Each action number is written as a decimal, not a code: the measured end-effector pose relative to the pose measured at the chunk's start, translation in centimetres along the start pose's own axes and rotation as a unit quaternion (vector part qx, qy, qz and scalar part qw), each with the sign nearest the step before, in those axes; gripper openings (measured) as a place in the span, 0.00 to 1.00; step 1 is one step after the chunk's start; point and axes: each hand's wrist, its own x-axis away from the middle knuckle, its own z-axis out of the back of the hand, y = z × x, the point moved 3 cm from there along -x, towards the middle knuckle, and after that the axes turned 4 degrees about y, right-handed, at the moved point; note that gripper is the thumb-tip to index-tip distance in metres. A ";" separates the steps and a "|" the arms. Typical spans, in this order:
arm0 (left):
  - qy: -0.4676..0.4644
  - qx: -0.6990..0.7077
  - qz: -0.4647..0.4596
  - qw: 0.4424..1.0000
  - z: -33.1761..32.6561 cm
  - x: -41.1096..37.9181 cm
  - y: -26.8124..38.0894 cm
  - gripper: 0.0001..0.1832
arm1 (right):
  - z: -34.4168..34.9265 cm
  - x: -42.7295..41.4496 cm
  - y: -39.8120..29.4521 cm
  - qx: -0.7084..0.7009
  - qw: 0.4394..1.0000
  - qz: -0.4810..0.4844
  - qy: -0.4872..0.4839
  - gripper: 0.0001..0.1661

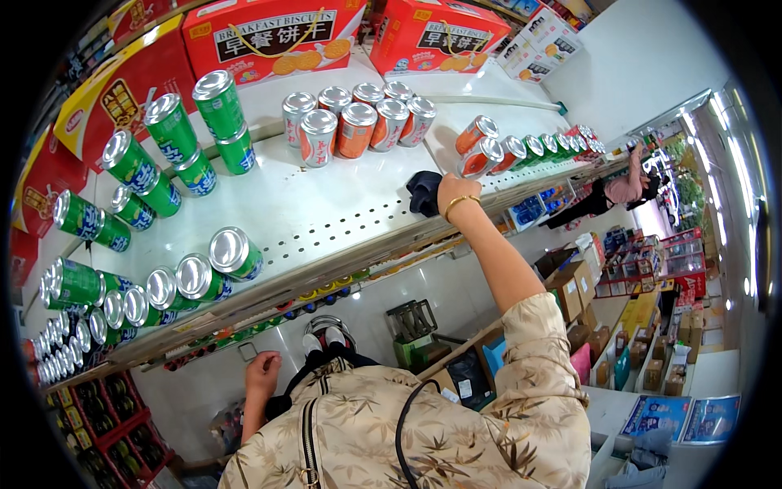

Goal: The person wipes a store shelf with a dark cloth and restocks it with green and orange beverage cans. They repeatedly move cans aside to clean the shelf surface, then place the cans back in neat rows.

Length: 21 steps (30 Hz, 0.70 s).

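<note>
My right hand (457,194) grips a dark cloth (424,192) against the front part of a white perforated metal shelf (342,195). Just beyond it, orange-and-white drink cans (482,157) lead a row along the shelf edge. A cluster of similar orange-and-white cans (356,128) stands farther back at the middle. Green drink cans (223,122), some stacked in twos, fill the left side. Low beside my body, my left hand (263,370) hangs in front of the shelf with its fingers curled; nothing shows in it.
Red biscuit gift boxes (275,40) line the back of the shelf, with red-and-yellow cartons (125,91) at left. Bottles stand on a lower tier. Behind me are cardboard boxes (571,284) and a green crate (421,354). Another person (623,186) stands at the far right.
</note>
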 end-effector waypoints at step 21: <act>0.056 -0.020 -0.105 0.993 0.3 0.7 11.8 0.08 | 6.7 9.6 -15.8 -0.143 0.948 0.266 0.102 0.10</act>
